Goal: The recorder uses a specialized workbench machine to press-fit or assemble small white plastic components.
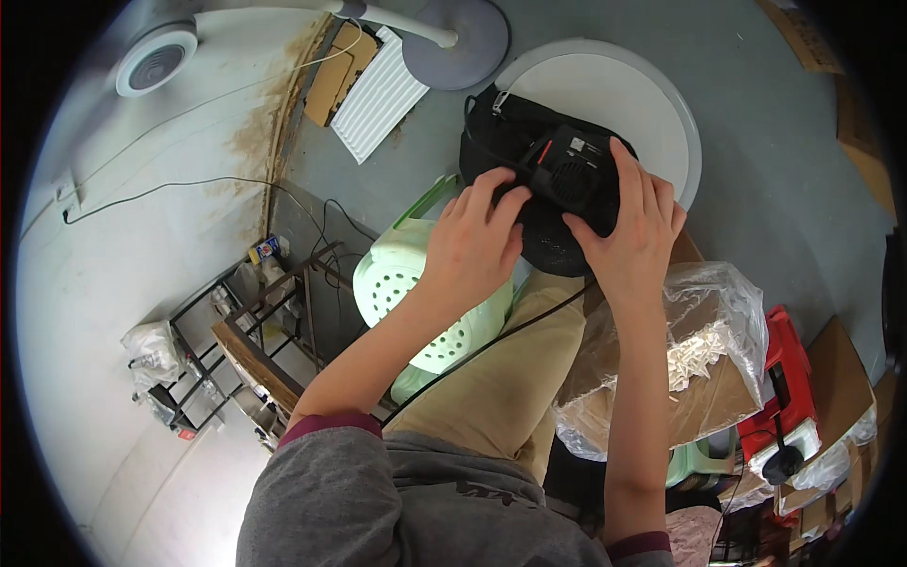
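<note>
A soft black bag (491,132) with a metal zip pull rests over my knees, against a round white top. On it lies a boxy black device (579,156) with a round vent grille, pale labels and a red stripe. My left hand (477,227) has its fingers bent onto the bag's near left edge, beside a black cable; the fingertips are partly hidden. My right hand (638,213) grips the right side of the bag next to the device, thumb on the near side and fingers along the far side. Black cable also runs down across my trouser leg.
The round white top (652,104) has a grey rim. A light green plastic stool (383,274) stands left of my leg. At right are a plastic-lined cardboard box (713,402) of small pale pieces and a red crate (789,369). A fan base (458,42) stands beyond.
</note>
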